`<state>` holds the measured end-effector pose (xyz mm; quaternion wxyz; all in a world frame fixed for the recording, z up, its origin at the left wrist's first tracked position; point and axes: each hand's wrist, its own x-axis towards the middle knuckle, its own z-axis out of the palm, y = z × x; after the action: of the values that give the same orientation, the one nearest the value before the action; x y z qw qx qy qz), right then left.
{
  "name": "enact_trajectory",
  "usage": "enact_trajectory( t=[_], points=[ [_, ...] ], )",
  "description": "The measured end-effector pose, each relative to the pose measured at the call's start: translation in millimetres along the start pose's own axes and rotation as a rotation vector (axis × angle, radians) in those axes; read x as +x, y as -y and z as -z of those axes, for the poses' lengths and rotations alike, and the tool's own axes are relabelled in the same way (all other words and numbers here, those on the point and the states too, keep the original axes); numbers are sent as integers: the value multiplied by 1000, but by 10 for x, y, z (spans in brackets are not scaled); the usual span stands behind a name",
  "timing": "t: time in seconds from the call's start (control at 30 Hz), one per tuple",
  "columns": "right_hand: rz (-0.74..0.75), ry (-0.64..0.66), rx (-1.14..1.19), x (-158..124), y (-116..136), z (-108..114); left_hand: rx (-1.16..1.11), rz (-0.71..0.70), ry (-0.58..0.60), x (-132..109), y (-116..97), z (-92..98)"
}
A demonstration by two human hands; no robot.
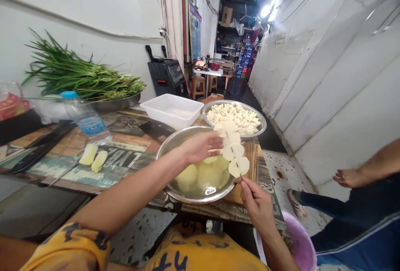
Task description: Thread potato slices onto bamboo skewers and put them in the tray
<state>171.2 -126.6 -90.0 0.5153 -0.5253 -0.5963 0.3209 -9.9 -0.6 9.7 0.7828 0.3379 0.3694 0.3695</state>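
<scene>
My right hand point(254, 200) pinches the lower end of a thin wooden skewer threaded with several round potato slices point(233, 148). My left hand point(201, 146) reaches across with fingers closed on the upper slices of that skewer. Both hands hover over a steel bowl point(175, 141) holding peeled potatoes point(200, 175) in water. Loose skewers point(252, 158) lie on the table just right of the bowl.
A second steel bowl of cauliflower pieces point(234, 116), a white plastic tub point(171, 110), a water bottle point(86, 116), two potato pieces point(93, 158) and a tray of green chives point(84, 79) sit on the table. Another person's arm point(365, 171) and a pink bucket point(300, 246) are at right.
</scene>
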Motion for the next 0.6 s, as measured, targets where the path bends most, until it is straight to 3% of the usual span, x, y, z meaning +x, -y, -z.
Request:
enact_trajectory(
  t=[0.23,0.4,0.5,0.6],
  points=[
    [50,-76,-70,86,148,-144,107,-28,96,-205,349,-202],
    [173,-159,-212,135,243,-171,134,-8,1,-257,494,-268],
    [207,-165,-267,112,267,-163,176,-91,-58,-266,523,-260],
    [237,-130,-300,67,283,-149,202,-144,-43,-281,534,-251]
  ],
)
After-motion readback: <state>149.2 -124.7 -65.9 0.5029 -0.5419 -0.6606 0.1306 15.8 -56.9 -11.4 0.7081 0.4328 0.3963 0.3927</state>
